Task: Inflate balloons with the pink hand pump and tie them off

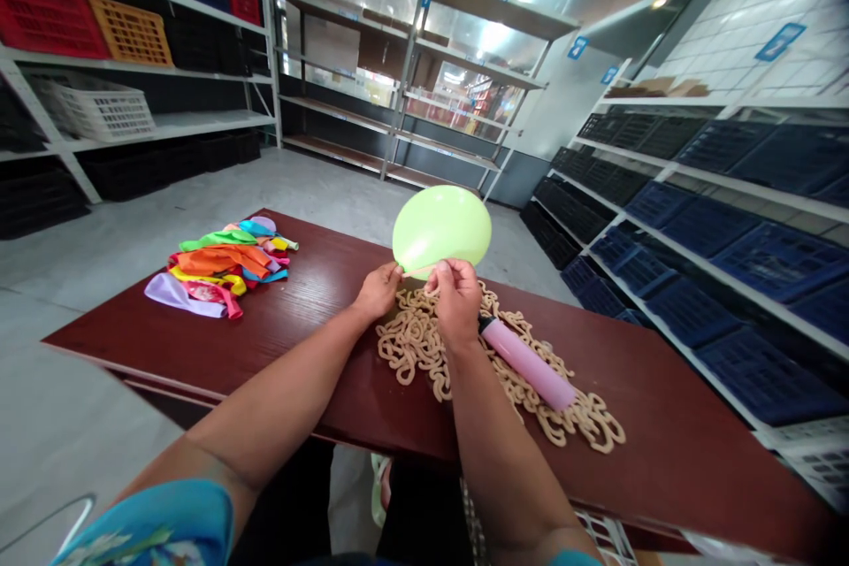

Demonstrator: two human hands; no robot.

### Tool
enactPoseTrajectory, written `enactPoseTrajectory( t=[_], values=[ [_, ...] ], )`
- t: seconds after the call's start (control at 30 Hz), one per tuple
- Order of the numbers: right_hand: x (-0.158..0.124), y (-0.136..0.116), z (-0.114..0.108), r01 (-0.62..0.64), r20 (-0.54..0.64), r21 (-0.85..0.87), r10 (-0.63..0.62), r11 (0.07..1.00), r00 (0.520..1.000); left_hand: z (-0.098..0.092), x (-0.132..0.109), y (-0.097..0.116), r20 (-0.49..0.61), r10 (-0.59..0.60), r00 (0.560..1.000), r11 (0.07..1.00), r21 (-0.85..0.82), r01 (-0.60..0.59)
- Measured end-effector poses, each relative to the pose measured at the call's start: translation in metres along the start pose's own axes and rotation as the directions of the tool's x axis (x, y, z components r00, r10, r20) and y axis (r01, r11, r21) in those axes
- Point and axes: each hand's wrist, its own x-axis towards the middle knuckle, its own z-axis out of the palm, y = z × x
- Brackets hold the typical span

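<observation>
The left hand [380, 289] pinches the neck of an inflated pale-green balloon [441, 230], which sits above the far edge of the table [318, 354]. The right hand [459, 294], fingers curled, grips a tan strand [422, 271] spanning the gap between both hands. Beneath and beside them lies a heap of tan loops [415, 340], with a pink cylinder [531, 364] resting on it. Uninflated balloons [222, 261] form a multicoloured pile at the table's left; crate-laden shelving [212, 122] stands beyond.
</observation>
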Motion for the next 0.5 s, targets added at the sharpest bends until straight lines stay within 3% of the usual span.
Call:
enactPoseTrajectory(
  t=[0.13, 0.3, 0.4, 0.47, 0.5],
  values=[
    [0.005, -0.019, 0.004, 0.109, 0.001, -0.101, -0.109, 0.989, 0.994, 0.002, -0.003, 0.004, 0.003, 0.061, 0.998, 0.998, 0.01, -0.061],
    [0.026, -0.025, 0.03, 0.32, 0.205, -0.397, -0.256, 0.86, 0.945, 0.007, -0.009, 0.005, 0.038, 0.045, 0.998, 0.997, -0.066, -0.042],
    [0.037, -0.031, 0.049, 0.485, 0.456, -0.43, -0.28, 0.761, 0.845, 0.01, -0.008, 0.004, 0.066, -0.121, 0.99, 0.962, -0.236, 0.134],
    [0.035, -0.035, 0.054, 0.562, 0.543, -0.385, -0.313, 0.733, 0.78, 0.01, -0.006, 0.005, 0.143, -0.284, 0.948, 0.838, -0.443, 0.318],
    [0.031, -0.037, 0.054, 0.577, 0.54, -0.367, -0.337, 0.73, 0.771, 0.009, -0.004, 0.005, 0.202, -0.332, 0.921, 0.752, -0.533, 0.388]
  ],
)
